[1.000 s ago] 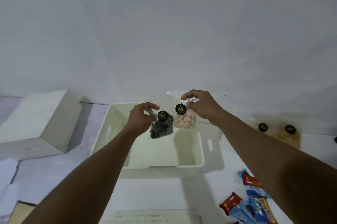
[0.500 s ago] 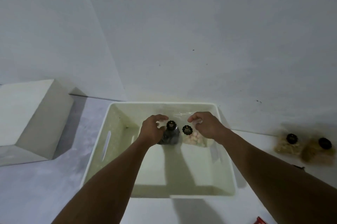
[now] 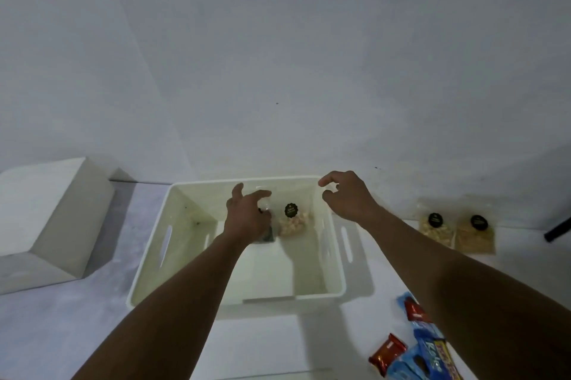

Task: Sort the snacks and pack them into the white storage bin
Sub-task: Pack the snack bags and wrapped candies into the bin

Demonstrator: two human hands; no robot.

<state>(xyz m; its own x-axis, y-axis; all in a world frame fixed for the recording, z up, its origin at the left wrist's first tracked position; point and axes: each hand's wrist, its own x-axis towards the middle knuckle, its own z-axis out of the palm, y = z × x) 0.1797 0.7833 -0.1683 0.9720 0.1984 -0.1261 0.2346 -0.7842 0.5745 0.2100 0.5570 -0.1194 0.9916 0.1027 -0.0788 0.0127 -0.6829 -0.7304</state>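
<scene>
The white storage bin (image 3: 335, 259) sits in the middle of the table. Inside, against its far wall, stand a clear bag of pale puffed snacks (image 3: 293, 222) with a round black label and a dark snack bag (image 3: 268, 236) mostly hidden behind my left hand. My left hand (image 3: 247, 215) hovers inside the bin over the dark bag, fingers spread and holding nothing. My right hand (image 3: 347, 197) is above the bin's far right corner, fingers loosely curled, empty.
Two more clear labelled bags, one (image 3: 437, 228) beside the other (image 3: 475, 234), lie to the right by the wall. Red wrappers (image 3: 387, 353) and blue wrappers (image 3: 428, 352) lie at the front right. A white box (image 3: 46, 219) stands left. A dark rod (image 3: 557, 229) pokes in at the right edge.
Both hands lowered the two bags into the bin, then let go of them. The right hand has lifted toward the bin's right corner; the bags stay against the far wall.
</scene>
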